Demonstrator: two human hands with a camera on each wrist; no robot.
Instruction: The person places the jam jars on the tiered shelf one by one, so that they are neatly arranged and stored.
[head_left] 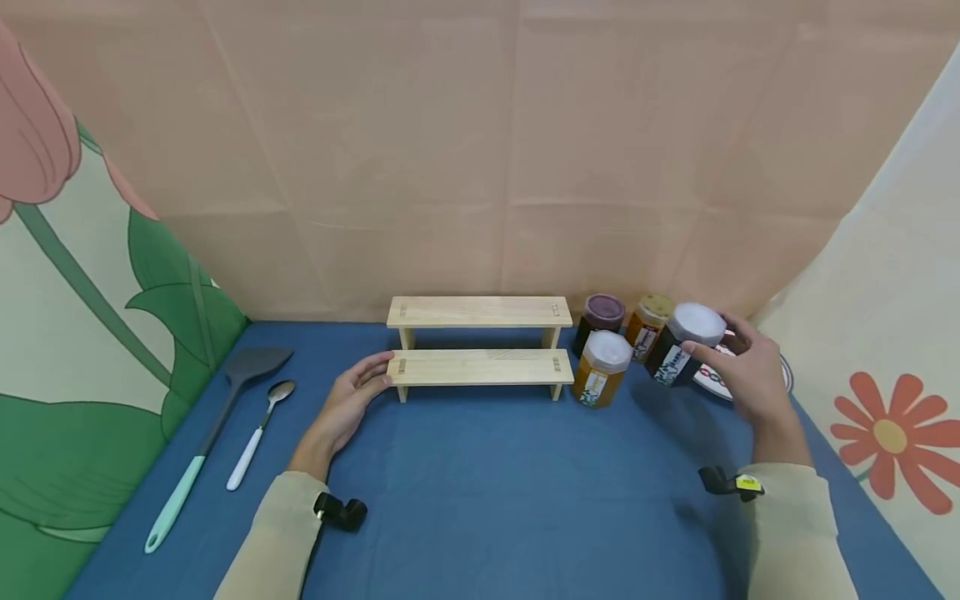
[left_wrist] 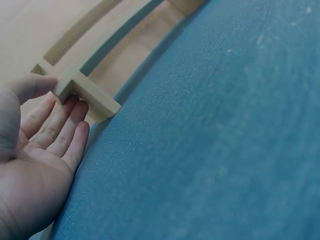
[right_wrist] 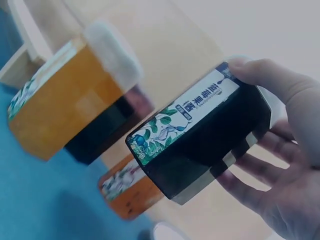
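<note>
My right hand [head_left: 750,375] grips a dark jam jar [right_wrist: 200,135] with a white lid and a fruit-printed label, held tilted over the table. In the right wrist view the thumb lies near the lid and the other fingers curl round the far side. My left hand [head_left: 348,408] pinches the left end of the lower step of a two-tier wooden shelf [head_left: 480,367], thumb on top and fingers beneath. Beside the shelf's right end stand an amber jar [head_left: 602,371] with a white lid, a dark jar [head_left: 602,315] with a purple lid, and an amber jar [head_left: 648,325] with a yellow lid.
A patterned plate [head_left: 786,375] lies behind my right hand, partly hidden. At the left of the blue-covered table [head_left: 525,500] lie a spatula [head_left: 198,454] with a mint handle and a spoon [head_left: 255,442] with a white handle. Cloth walls [head_left: 450,150] enclose the back and sides.
</note>
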